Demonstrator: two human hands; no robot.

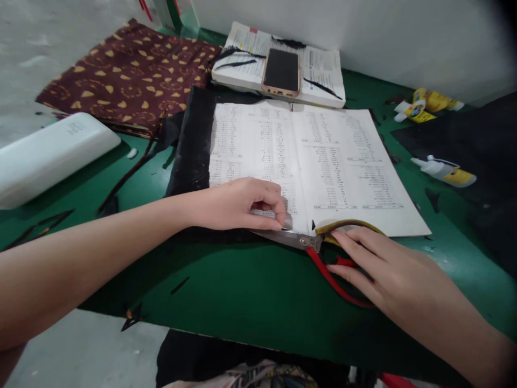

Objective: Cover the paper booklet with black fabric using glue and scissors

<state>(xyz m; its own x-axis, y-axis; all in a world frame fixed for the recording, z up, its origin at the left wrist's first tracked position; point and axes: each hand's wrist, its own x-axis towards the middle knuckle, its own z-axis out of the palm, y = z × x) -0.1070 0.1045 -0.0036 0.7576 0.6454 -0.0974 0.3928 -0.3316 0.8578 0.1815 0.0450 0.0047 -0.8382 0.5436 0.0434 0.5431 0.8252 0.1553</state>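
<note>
My right hand (pixel 379 269) grips a pair of scissors (pixel 311 242), with one red and one yellowish handle loop and metal blades pointing left. The blades lie along the near edge of the open printed sheets (pixel 335 151). My left hand (pixel 250 205) is over the lower part of those sheets, thumb and index finger pinched together just above the blades. What sits between those fingertips is too small to make out. Black material (pixel 189 140) shows under the sheets at their left side and near edge. A small black scrap (pixel 313 224) lies by the scissors' pivot.
A phone (pixel 281 71) rests on an open book (pixel 323 70) at the back. A patterned maroon cloth (pixel 133 75) and a white case (pixel 56 153) are at left. Glue tubes (pixel 428 105), a small bottle (pixel 448 171) and dark cloth (pixel 476 145) lie right. Black scraps dot the green table (pixel 242 285).
</note>
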